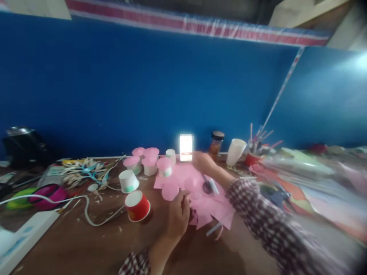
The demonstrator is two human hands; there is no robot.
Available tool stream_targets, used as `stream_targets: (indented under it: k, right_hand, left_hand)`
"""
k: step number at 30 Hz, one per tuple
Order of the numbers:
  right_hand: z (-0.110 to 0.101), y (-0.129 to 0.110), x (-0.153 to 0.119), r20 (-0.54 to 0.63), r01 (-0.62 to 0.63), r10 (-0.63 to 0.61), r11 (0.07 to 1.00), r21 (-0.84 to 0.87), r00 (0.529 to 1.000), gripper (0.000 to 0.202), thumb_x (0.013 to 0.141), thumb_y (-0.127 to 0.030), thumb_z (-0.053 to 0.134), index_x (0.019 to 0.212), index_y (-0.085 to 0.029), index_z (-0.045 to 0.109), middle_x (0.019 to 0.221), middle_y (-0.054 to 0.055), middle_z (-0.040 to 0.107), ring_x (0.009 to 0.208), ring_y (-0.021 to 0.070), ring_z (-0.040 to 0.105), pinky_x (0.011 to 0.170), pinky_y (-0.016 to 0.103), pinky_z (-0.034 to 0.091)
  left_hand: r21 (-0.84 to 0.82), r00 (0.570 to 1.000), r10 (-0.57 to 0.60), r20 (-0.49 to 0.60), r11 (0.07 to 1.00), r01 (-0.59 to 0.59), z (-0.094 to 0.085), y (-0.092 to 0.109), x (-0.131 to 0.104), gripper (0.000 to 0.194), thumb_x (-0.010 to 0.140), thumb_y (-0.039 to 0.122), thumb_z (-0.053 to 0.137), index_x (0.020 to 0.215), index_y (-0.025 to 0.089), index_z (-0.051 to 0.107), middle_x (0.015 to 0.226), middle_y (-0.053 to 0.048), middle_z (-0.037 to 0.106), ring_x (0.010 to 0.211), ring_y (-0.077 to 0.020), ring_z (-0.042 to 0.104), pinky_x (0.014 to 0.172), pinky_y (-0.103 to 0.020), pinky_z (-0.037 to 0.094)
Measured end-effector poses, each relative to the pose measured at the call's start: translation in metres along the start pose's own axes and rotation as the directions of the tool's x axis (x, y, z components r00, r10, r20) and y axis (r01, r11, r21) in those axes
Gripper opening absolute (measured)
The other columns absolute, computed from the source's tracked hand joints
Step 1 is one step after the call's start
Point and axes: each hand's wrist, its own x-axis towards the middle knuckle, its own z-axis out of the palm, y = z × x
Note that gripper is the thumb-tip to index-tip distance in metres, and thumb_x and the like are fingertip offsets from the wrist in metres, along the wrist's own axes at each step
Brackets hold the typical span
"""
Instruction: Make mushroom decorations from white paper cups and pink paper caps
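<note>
My left hand (180,212) is closed near the front of the pink paper (186,173), beside a round pink piece (170,190); whether its fingers pinch that piece is unclear. My right hand (202,162) reaches to the lower right edge of a bright phone (186,147) standing by the blue wall, and its fingertips are blurred. Scissors (207,186) and a white tube-like item (214,186) lie on the paper. Left of it stand paper cups topped with pink rounds (150,165), a white cup (129,181) and a red cup (137,205).
A lidded jar (216,144), a tall white cup (235,152) and a red holder with sticks (254,157) stand behind at right. Papers and plastic (298,172) cover the right side. At left are a power strip (28,236), a white cable and a pile of ties (88,172).
</note>
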Motion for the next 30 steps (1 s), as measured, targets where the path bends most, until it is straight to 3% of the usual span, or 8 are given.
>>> stream_targets:
  k: [7,12,18,22,25,28,30]
  right_hand:
    - [0.047,-0.045,0.06,0.004,-0.045,0.045,0.997,0.064,0.999,0.031,0.093,-0.032,0.055,0.12,-0.017,0.055,0.117,0.008,0.06,0.098,0.0206,0.062,0.083,0.041,0.053]
    - [0.077,-0.047,0.094,0.02,-0.05,0.047,0.985,0.167,0.999,0.033,0.092,-0.032,0.057,0.121,-0.017,0.055,0.119,0.009,0.059,0.099,0.0212,0.062,0.082,0.041,0.053]
    - [0.095,-0.041,0.098,-0.005,-0.03,0.033,0.962,0.272,0.999,0.031,0.092,-0.032,0.057,0.119,-0.017,0.056,0.118,0.008,0.059,0.098,0.0207,0.062,0.082,0.041,0.053]
    - [0.086,-0.037,0.089,-0.047,-0.028,0.046,0.945,0.325,0.998,0.032,0.091,-0.031,0.058,0.12,-0.016,0.055,0.116,0.008,0.06,0.096,0.0202,0.062,0.081,0.039,0.053]
    - [0.065,-0.032,0.076,-0.092,-0.032,0.069,0.933,0.359,0.993,0.04,0.086,-0.028,0.062,0.124,-0.017,0.052,0.121,0.012,0.057,0.093,0.0199,0.062,0.08,0.035,0.052]
    - [0.036,-0.028,0.045,-0.134,-0.042,0.101,0.923,0.382,0.986,0.047,0.084,-0.029,0.06,0.128,-0.016,0.049,0.121,0.015,0.054,0.081,0.0176,0.063,0.073,0.032,0.051]
    - [0.018,-0.028,0.01,-0.153,-0.037,0.103,0.921,0.387,0.983,0.047,0.083,-0.03,0.06,0.126,-0.016,0.05,0.117,0.014,0.054,0.071,0.0144,0.062,0.071,0.032,0.051]
  left_hand:
    - [-0.132,0.996,-0.074,0.053,0.988,0.08,-0.001,-0.003,-0.003,0.03,0.095,0.032,0.036,0.107,0.017,0.058,0.078,-0.002,0.061,0.057,-0.0106,0.056,0.054,-0.022,0.045]
    - [-0.087,0.995,-0.075,0.064,0.993,0.08,-0.001,-0.001,-0.003,0.029,0.094,0.031,0.038,0.107,0.017,0.06,0.08,-0.004,0.064,0.062,-0.0119,0.059,0.06,-0.024,0.047]
    - [0.048,0.995,0.053,0.079,0.997,-0.057,-0.002,-0.003,-0.003,0.026,0.092,0.022,0.039,0.105,0.019,0.061,0.083,-0.006,0.067,0.076,-0.0164,0.063,0.072,-0.029,0.048]
    - [0.109,0.984,0.121,0.134,0.985,-0.136,-0.003,-0.002,-0.003,0.026,0.09,0.018,0.041,0.104,0.018,0.062,0.089,-0.008,0.069,0.084,-0.0184,0.064,0.077,-0.031,0.05]
    - [0.133,0.984,0.131,0.123,0.98,-0.147,-0.003,-0.001,-0.002,0.025,0.09,0.018,0.042,0.105,0.019,0.062,0.093,-0.008,0.069,0.088,-0.0191,0.065,0.08,-0.033,0.051]
    - [0.168,0.991,0.121,-0.059,0.98,-0.11,-0.004,-0.003,0.003,0.027,0.089,0.022,0.047,0.114,0.018,0.057,0.104,-0.011,0.066,0.095,-0.0213,0.064,0.084,-0.037,0.052]
    - [0.213,0.956,0.143,-0.257,0.973,-0.089,-0.004,-0.005,0.006,0.041,0.086,0.025,0.054,0.125,0.015,0.047,0.117,-0.015,0.059,0.108,-0.0258,0.059,0.091,-0.043,0.049]
